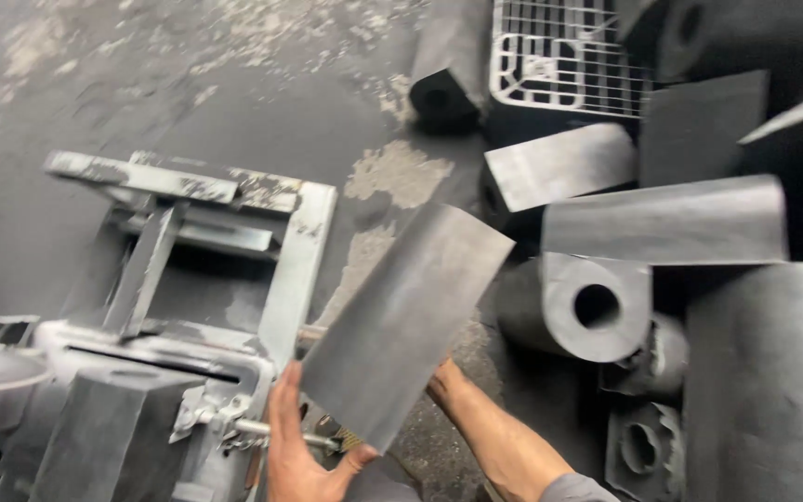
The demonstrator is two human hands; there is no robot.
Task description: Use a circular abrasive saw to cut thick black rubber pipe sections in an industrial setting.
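Note:
I hold a long dark grey block (401,321) tilted in front of me, its upper end pointing up and to the right. My left hand (295,446) grips its lower left edge, fingers flat against the side. My right hand (443,379) is mostly hidden behind the block's lower right side, with only wrist and forearm showing. The block hangs just right of a dusty grey metal machine frame (295,246).
A pile of similar grey blocks, some with a round bore (597,305), fills the right side. A wire-mesh crate (564,60) stands at the top. Another dark block (95,432) rests on the machine at lower left. The floor (234,84) is black with pale patches.

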